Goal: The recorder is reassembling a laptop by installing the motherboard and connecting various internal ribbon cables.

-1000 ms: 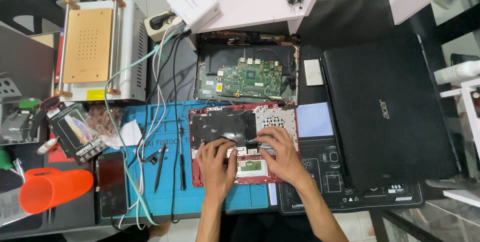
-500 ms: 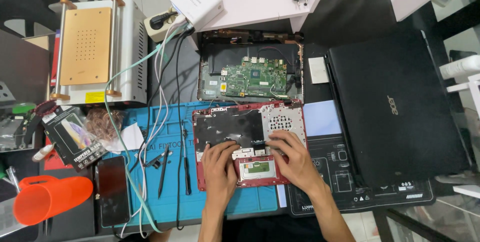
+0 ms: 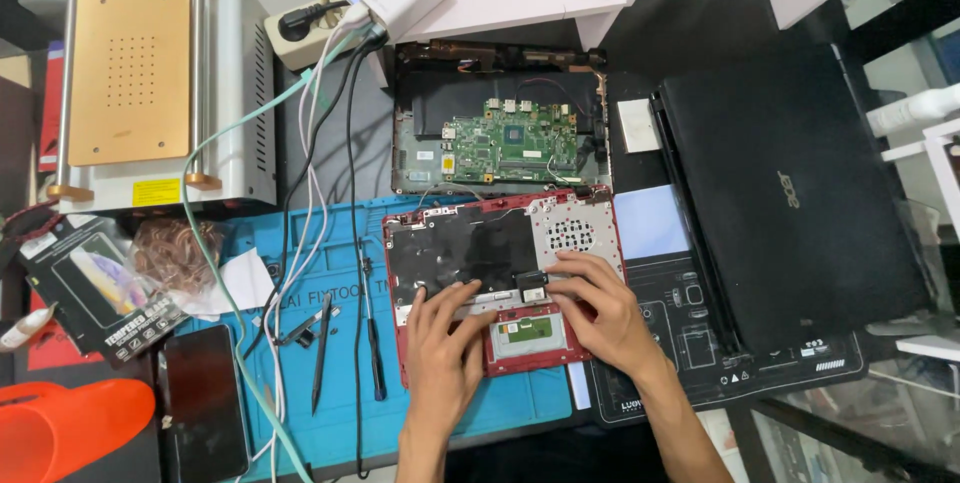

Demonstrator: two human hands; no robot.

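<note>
My left hand (image 3: 445,343) and right hand (image 3: 600,313) have stayed on the red laptop cover (image 3: 500,278) lying on the blue mat (image 3: 330,413), fingers spread flat and gripping nothing, now pressing the small black part (image 3: 532,285).

Both forearms come up from the lower edge of the view and lean toward each other. The left hand (image 3: 445,343) lies palm down, back of the hand to the camera, with its fingers (image 3: 452,300) stretched forward and a little spread, the tips pressing down. The right hand (image 3: 600,313) is also palm down, turned slightly to the left, its fingers (image 3: 570,273) bent and pointing toward the left hand. The two hands are near each other but do not touch. Neither hand closes around anything.
</note>
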